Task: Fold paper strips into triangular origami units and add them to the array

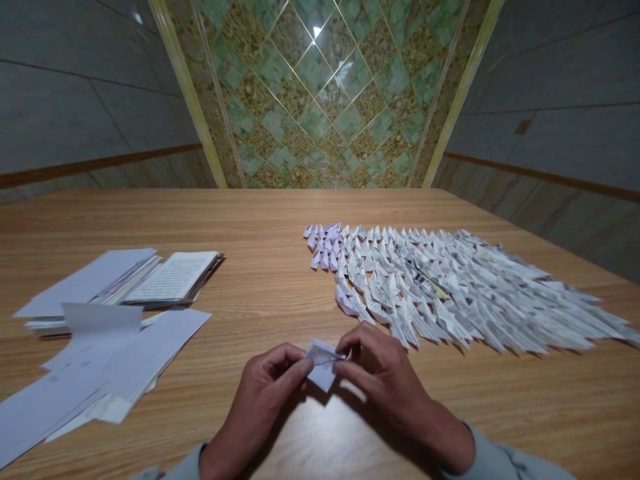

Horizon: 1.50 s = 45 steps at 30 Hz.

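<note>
A small folded piece of white paper [323, 375] is held just above the table, between my two hands. My left hand [274, 381] pinches its left corner between thumb and fingers. On the other side, my right hand [377, 365] grips the right corner with thumb and forefinger. The paper has a crease across its middle and pointed corners at top and bottom. Just beyond my right hand lie many folded paper boats [425, 287] in tight rows, mostly printed paper. A few pale lilac boats [325, 247] sit at the group's far left end.
To the left, loose white sheets [120, 360] overlap on the wooden table [250, 267]. Behind them are a stack of papers [95, 277] and an open-looking printed book [173, 277]. A tiled wall [320, 100] stands past the table's far edge.
</note>
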Available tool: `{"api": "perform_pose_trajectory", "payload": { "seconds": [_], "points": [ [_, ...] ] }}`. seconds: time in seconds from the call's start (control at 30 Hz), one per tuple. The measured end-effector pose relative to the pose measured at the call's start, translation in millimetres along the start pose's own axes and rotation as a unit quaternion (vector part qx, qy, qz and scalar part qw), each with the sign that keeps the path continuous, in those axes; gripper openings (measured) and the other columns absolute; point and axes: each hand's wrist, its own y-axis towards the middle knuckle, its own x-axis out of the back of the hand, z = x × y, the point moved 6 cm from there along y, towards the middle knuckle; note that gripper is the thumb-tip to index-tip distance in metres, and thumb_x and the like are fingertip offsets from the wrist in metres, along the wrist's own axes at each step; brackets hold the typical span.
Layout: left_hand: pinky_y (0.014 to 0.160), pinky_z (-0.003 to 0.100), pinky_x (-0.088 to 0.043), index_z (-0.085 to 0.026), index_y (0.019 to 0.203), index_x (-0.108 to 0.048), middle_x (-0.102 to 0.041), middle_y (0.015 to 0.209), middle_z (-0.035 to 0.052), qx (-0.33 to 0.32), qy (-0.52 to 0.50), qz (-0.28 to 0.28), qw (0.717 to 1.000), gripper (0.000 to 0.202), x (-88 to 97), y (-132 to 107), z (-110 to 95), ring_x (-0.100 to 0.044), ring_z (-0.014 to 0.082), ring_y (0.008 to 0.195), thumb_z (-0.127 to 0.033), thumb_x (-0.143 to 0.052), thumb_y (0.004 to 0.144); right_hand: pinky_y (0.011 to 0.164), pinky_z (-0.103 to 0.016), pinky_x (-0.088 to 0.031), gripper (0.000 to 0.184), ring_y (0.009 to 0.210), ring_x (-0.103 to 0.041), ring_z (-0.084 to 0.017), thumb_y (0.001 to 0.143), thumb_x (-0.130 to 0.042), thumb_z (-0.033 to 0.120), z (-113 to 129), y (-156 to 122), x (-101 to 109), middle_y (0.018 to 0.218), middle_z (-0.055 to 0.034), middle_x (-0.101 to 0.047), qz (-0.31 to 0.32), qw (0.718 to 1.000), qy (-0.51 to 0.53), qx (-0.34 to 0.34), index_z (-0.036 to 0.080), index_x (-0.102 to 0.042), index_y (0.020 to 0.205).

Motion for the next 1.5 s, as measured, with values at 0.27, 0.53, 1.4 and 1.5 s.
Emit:
{"api": "perform_pose_trajectory", "payload": {
  "seconds": [0.27,0.53,1.4,1.5],
  "points": [
    [0.059,0.026,-0.044,-0.016,0.064,-0.073,-0.066,0.06,0.0027,-0.004,0.011,0.022,1.0,0.028,-1.3,1.4,5.0,-0.057,0.0161,0.059,-0.039,-0.075,0.079,0.059,-0.025,-0.041,0.011,0.061,-0.059,-0.014,0.083,-0.07,0.016,-8.8,-1.2,-5.6,0.068,0.0018,-0.068,0.018,0.997,0.028,-0.065,0.02,-0.068,0.072],
    [0.057,0.026,-0.043,-0.016,0.061,-0.07,-0.064,0.058,0.0017,0.006,0.003,0.016,1.0,0.031,-2.2,1.1,2.9,-0.055,0.0151,0.057,-0.041,-0.077,0.077,0.064,-0.026,-0.043,0.012,0.066,-0.061,-0.015,0.083,-0.071,0.017,-5.8,0.1,-0.9,0.071,0.0008,-0.07,0.018,0.997,0.025,-0.075,0.019,-0.07,0.072],
    [0.059,0.026,-0.043,-0.015,0.063,-0.069,-0.063,0.059,0.0011,0.026,-0.03,0.031,0.999,0.036,-0.2,4.8,6.0,-0.056,0.0148,0.057,-0.048,-0.078,0.078,0.07,-0.028,-0.046,0.009,0.078,-0.06,-0.017,0.088,-0.061,0.025,-3.9,-1.9,-3.6,0.085,-0.0011,-0.066,0.04,0.976,0.176,-0.122,0.02,-0.064,0.096],
    [0.062,0.026,-0.045,-0.015,0.066,-0.071,-0.067,0.063,0.0022,0.007,-0.02,0.026,0.999,0.033,-1.1,1.5,5.5,-0.059,0.0159,0.061,-0.045,-0.076,0.08,0.069,-0.029,-0.046,0.024,0.08,-0.06,-0.018,0.085,-0.069,0.032,-6.1,-5.9,-15.9,0.091,-0.0028,-0.068,0.076,0.964,0.208,-0.15,0.02,-0.064,0.105]
  ]
}}
